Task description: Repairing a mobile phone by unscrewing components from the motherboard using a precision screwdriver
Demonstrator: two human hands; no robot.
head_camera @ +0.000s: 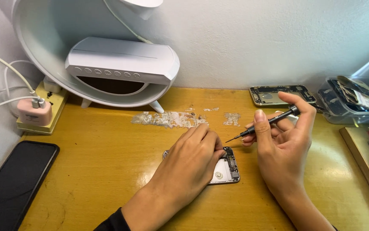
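Observation:
An opened phone body [226,170] lies on the yellow wooden desk [107,162], its inner parts facing up. My left hand [191,160] rests flat over most of it, fingers together, pressing it down. My right hand [285,141] is raised just to the right and holds a slim dark precision screwdriver [263,125]. Its tip points left and down, hovering a little above the phone's upper right corner, close to my left fingertips.
A second empty phone frame [278,95] lies at the back right beside a clear plastic box of parts [351,100]. A black phone [11,184] lies at the left edge. A white ring-shaped lamp device [120,64] and a power strip with a pink charger [36,111] stand behind.

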